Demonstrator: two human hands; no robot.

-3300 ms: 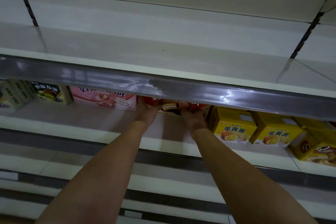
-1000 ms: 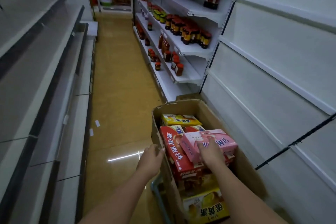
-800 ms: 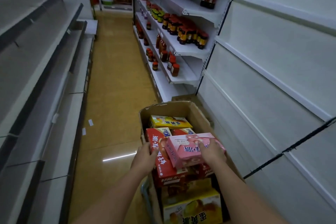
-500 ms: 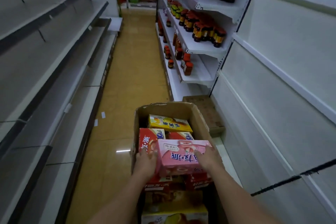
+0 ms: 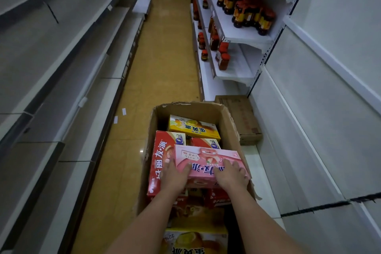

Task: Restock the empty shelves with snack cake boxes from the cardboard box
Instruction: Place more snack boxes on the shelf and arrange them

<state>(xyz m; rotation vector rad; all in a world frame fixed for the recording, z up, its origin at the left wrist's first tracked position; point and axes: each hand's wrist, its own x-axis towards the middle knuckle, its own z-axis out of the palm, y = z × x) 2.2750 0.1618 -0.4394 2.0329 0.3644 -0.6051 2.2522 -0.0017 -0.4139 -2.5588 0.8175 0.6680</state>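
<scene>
We are holding a pink box (image 5: 208, 163) over the cardboard box (image 5: 226, 121).

Our left hand (image 5: 175, 173) and right hand (image 5: 231, 175) are gripping its near corners; it is showing red lettering and a cake picture.

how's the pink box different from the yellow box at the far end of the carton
The pink box is held by the left hand and right hand; the yellow box lies untouched. The pink box sits highest, near the person; the yellow box lies lower, by the far wall of the cardboard box. Both are flat, printed snack cake boxes.
</scene>
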